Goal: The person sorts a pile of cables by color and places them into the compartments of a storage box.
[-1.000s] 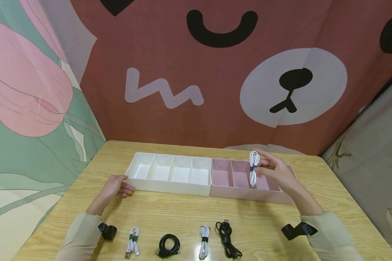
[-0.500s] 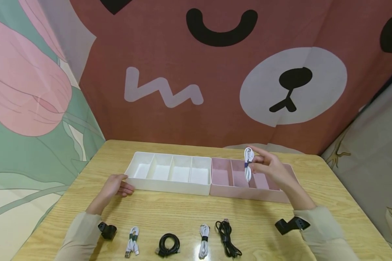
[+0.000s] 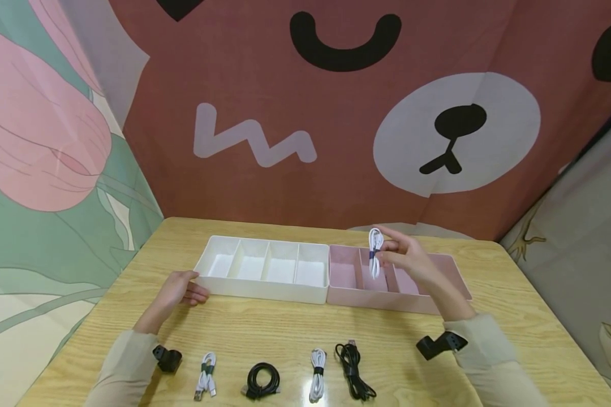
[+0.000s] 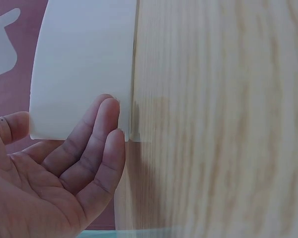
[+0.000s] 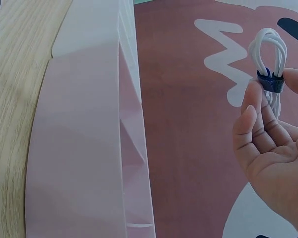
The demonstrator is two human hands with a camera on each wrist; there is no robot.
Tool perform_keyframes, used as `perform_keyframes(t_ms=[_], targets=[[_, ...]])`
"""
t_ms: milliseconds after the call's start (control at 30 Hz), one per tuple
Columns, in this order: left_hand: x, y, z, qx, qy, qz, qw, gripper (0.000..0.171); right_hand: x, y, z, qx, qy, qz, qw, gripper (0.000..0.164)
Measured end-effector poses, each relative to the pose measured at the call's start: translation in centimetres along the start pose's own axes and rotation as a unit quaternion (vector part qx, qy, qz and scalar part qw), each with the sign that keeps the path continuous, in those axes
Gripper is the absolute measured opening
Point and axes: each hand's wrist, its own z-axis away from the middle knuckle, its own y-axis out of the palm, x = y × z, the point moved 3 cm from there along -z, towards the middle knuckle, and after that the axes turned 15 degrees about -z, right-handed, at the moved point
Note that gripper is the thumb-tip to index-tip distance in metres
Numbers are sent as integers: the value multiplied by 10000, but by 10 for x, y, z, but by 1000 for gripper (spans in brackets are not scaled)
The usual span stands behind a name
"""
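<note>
My right hand [image 3: 409,259] pinches a bundled white cable [image 3: 375,249] upright above the pink divided box [image 3: 382,300]. In the right wrist view, thumb and fingertips meet at the cable's dark blue strap [image 5: 271,83], and the coil stands above them. Left of the pink box, end to end with it, lies a white divided box [image 3: 265,290]. My left hand [image 3: 175,291] is at that box's left end. The left wrist view shows its fingers loosely bent against the white wall [image 4: 84,64], thumb at the corner, not wrapped round anything.
Along the table's near side lie a white cable with a green strap [image 3: 206,370], a coiled black cable [image 3: 254,390], a white cable with a black strap [image 3: 318,384] and a long black cable [image 3: 353,367]. A printed curtain [image 3: 265,192] hangs behind the table [image 3: 275,328].
My right hand has moved left with the white cable, from above the middle of the pink box to above its second compartment from the left. The left hand stays at the white box.
</note>
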Motion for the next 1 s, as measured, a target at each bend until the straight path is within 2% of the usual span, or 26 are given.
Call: perform_keyframes(t_ms=[600, 1000], targets=[[0, 0, 0, -30, -62, 5, 10000, 43, -12, 4, -11, -60, 49, -186, 9998, 61], [-1, 0, 1, -45, -31, 0, 10000, 44, -18, 10, -20, -176, 286, -303, 9990, 61]])
